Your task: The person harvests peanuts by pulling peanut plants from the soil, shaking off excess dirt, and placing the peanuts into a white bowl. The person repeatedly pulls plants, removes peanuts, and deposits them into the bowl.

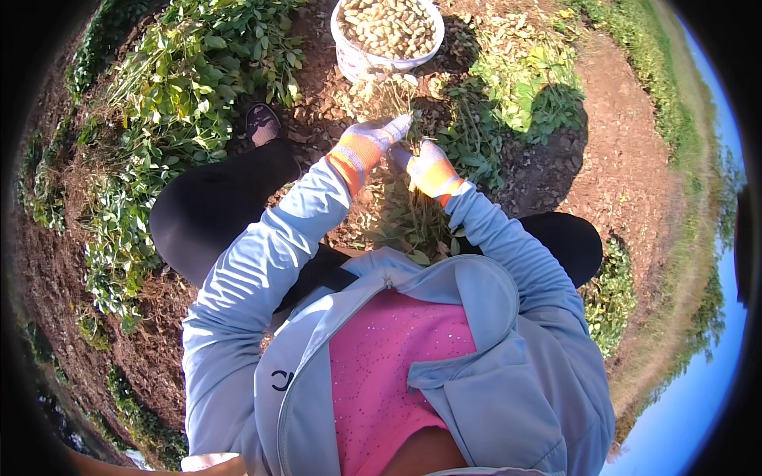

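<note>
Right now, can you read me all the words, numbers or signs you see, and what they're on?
White bucket: coloured print on its side, too blurred to read.
Light-blue jacket: a small black curved mark on the chest, no readable word.
I can't make out any other writing.

Strong daylight reaches me from the left: my left sleeve [262,246] shines with pale highlights along its folds, while my right sleeve [516,230] looks duller. Dark shadows lie right of the bucket [349,59] and across the soil [548,170]. Glare bleaches the bucket's sunlit wall. My 2 hands, left hand [361,151] and right hand [432,169], are well lit but soft at the fingertips, and the plant stems [418,214] below them blur together in shade. The fisheye curves the sky [706,373] along the right, and black rings the view.
</note>
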The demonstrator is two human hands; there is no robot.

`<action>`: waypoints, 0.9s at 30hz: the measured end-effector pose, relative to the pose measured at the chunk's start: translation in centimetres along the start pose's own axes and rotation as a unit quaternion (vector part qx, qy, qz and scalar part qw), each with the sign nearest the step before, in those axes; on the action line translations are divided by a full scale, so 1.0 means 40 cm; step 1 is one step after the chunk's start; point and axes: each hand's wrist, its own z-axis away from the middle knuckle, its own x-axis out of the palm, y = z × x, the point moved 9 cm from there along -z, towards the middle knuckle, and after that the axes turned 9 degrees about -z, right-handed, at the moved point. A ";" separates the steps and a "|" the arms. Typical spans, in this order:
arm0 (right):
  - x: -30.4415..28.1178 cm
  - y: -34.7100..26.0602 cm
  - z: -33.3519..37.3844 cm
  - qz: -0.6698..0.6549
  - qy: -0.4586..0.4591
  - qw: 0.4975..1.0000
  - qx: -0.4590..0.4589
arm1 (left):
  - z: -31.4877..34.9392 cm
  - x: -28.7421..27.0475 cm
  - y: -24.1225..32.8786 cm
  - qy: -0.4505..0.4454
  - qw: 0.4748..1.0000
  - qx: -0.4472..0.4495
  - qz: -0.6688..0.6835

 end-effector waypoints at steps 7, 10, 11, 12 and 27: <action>0.011 -0.046 -0.018 -0.222 -0.018 0.930 0.293 | -0.075 -0.040 0.002 -0.033 0.998 -0.055 -0.021; 0.030 -0.086 -0.040 -0.080 -0.022 0.955 0.286 | -0.141 -0.068 0.020 0.003 0.996 0.035 -0.087; 0.052 -0.089 -0.041 -0.061 -0.025 0.962 0.267 | -0.189 -0.081 0.011 -0.005 0.988 0.066 -0.137; 0.051 -0.097 -0.049 -0.068 -0.039 0.962 0.263 | -0.209 -0.091 0.008 -0.011 0.983 0.079 -0.167; -0.213 -0.076 -0.115 -0.287 -0.205 0.916 0.189 | -0.099 -0.163 0.132 0.026 0.982 0.160 -0.101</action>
